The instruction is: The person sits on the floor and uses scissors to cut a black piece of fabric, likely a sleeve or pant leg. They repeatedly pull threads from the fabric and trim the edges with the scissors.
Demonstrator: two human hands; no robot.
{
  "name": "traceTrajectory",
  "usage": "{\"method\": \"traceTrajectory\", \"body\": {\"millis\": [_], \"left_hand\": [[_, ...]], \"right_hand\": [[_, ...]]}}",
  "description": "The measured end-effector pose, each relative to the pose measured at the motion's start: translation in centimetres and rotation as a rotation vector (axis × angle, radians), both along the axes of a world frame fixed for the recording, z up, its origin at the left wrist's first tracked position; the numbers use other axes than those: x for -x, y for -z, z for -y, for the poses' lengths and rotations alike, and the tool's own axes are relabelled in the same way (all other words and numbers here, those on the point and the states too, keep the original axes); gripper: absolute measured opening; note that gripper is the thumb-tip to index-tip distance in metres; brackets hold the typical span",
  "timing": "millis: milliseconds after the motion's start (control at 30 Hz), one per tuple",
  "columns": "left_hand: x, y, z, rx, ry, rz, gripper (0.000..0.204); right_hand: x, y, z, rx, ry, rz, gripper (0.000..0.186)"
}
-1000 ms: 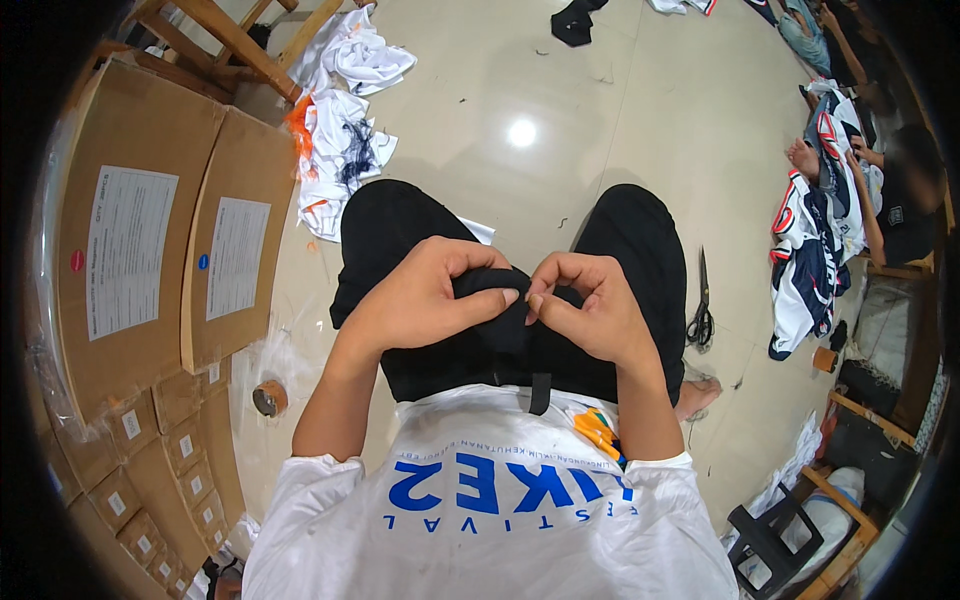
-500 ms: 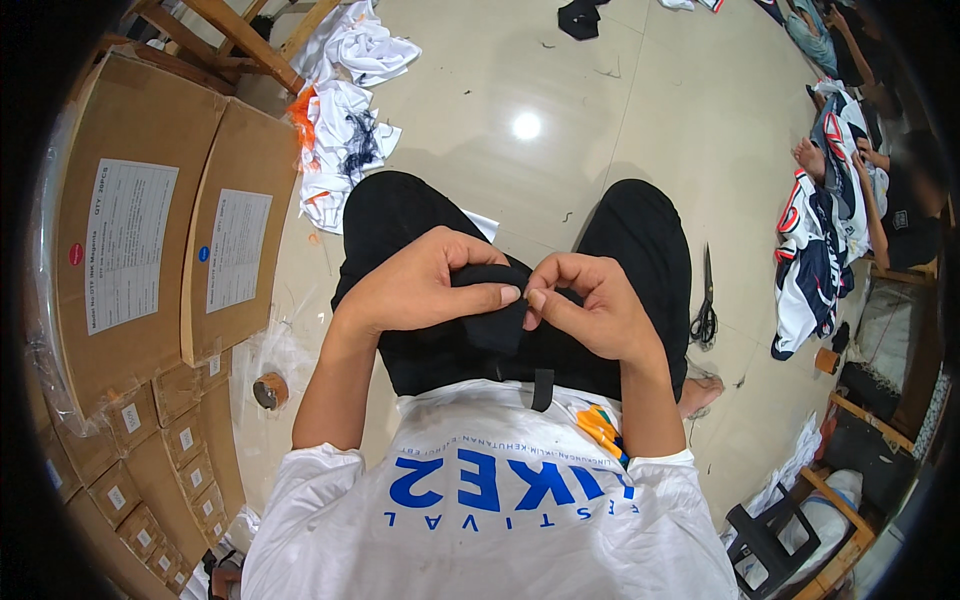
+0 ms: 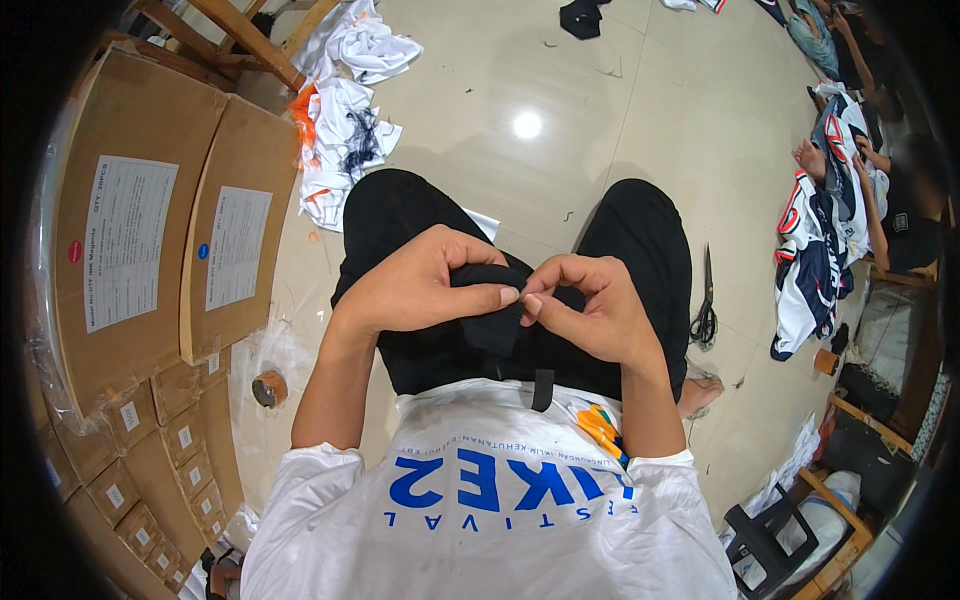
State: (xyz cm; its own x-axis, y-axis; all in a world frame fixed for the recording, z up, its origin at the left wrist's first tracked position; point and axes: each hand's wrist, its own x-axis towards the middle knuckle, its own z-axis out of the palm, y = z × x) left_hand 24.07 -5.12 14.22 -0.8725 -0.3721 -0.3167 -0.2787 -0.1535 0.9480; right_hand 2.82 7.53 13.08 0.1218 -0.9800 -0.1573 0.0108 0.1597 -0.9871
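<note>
I sit with my legs in black pants (image 3: 635, 225) spread on the tiled floor. My left hand (image 3: 445, 280) is closed on a dark piece of cloth (image 3: 490, 330), thumb along its upper part, over my lap. Just to its right, my right hand (image 3: 580, 300) is pinched at the cloth's edge, thumb and index finger close to my left thumb tip; anything tiny between them is too small to name. A short black strap (image 3: 543, 390) lies on my white T-shirt below. Black scissors (image 3: 705, 320) lie on the floor beside my right knee.
Cardboard boxes (image 3: 235, 260) are stacked at left, beside a tape roll (image 3: 268, 390). White fabric (image 3: 335, 180) lies by a wooden frame (image 3: 250, 55). At right, co-workers (image 3: 905, 200) handle jerseys (image 3: 800, 280); a black plastic stool (image 3: 770, 535) is at lower right.
Both hands and forearms have shifted very slightly upward in the picture since a second ago, keeping their grip on the dark cloth; my fingertips have moved slightly.
</note>
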Motion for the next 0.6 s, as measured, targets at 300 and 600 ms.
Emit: {"method": "traceTrajectory", "body": {"millis": [300, 600], "left_hand": [[0.27, -0.27, -0.3, 0.102, 0.027, 0.075, 0.016], [0.37, -0.11, -0.52, 0.102, -0.002, 0.129, 0.014]], "right_hand": [[0.05, 0.12, -0.09, -0.104, 0.01, 0.019, 0.012], [-0.06, 0.2, -0.06, -0.187, 0.027, 0.086, 0.01]]}}
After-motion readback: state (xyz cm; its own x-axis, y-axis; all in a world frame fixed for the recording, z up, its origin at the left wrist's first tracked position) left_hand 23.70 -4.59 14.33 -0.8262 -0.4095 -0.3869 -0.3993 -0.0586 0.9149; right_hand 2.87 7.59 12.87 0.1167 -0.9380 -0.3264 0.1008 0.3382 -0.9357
